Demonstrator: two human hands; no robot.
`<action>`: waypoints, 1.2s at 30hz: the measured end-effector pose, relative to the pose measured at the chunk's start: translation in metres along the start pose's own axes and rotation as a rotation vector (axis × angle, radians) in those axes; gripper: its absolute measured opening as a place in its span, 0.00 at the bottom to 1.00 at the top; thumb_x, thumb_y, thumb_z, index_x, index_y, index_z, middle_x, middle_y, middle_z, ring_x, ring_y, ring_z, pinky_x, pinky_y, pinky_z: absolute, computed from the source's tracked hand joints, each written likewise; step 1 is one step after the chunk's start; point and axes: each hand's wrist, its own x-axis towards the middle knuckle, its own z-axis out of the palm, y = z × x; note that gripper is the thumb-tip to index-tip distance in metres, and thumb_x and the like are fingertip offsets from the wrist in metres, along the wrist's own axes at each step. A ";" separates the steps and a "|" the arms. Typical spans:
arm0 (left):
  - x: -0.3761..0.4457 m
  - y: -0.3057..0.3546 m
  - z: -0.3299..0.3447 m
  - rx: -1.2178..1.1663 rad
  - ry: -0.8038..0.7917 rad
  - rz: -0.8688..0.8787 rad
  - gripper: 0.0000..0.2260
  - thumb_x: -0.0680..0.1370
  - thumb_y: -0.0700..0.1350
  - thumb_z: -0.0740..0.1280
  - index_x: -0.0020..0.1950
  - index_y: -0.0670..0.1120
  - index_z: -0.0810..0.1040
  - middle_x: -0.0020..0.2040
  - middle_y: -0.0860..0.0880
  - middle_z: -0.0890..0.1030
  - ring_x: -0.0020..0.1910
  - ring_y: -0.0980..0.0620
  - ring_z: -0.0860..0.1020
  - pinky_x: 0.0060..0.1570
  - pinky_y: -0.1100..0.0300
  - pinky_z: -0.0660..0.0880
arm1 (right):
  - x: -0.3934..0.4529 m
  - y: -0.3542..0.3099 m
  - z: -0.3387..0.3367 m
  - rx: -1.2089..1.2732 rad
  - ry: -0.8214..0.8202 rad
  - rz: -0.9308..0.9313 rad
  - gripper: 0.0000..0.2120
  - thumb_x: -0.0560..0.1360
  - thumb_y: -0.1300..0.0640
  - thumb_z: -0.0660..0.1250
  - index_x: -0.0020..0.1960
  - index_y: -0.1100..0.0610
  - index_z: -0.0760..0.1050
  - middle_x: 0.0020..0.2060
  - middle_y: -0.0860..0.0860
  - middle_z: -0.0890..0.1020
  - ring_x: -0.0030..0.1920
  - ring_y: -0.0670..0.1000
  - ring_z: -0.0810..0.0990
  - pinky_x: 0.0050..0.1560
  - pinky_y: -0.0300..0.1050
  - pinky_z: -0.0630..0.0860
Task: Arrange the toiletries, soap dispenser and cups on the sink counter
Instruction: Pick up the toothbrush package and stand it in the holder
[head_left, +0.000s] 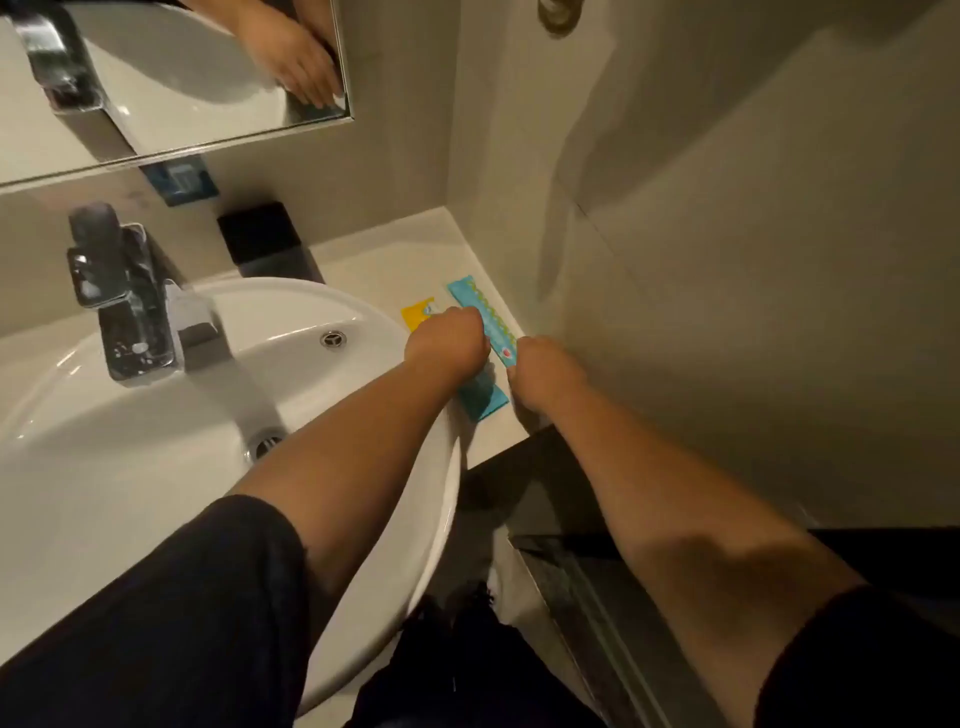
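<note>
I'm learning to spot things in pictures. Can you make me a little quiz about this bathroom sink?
1. True or false: both hands touch the long blue packet by the wall.
2. What colour is the small packet beside the left hand? A red, B yellow, C green.
3. Fill in: the black square holder stands behind the ____.

Key:
1. True; the right hand is at its near end.
2. B.
3. Basin.
</note>
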 end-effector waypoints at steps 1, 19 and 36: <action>0.004 0.002 -0.001 -0.039 -0.049 -0.043 0.12 0.80 0.46 0.61 0.60 0.42 0.72 0.57 0.41 0.78 0.54 0.42 0.78 0.48 0.51 0.73 | 0.003 -0.001 -0.002 -0.001 -0.025 0.025 0.16 0.78 0.53 0.64 0.63 0.58 0.71 0.54 0.56 0.76 0.48 0.54 0.77 0.44 0.46 0.76; 0.061 0.007 0.032 -0.509 -0.150 -0.496 0.08 0.74 0.43 0.69 0.50 0.40 0.76 0.51 0.42 0.81 0.47 0.45 0.79 0.36 0.58 0.68 | 0.054 -0.019 -0.007 0.029 -0.116 0.059 0.14 0.78 0.62 0.60 0.62 0.62 0.75 0.59 0.60 0.78 0.57 0.61 0.79 0.54 0.51 0.76; 0.045 0.001 -0.010 -0.908 0.092 -0.402 0.09 0.72 0.41 0.70 0.32 0.45 0.76 0.40 0.38 0.83 0.40 0.40 0.81 0.45 0.45 0.79 | 0.036 -0.025 -0.065 0.180 0.068 0.046 0.11 0.75 0.54 0.69 0.54 0.59 0.77 0.52 0.59 0.82 0.52 0.61 0.81 0.42 0.46 0.73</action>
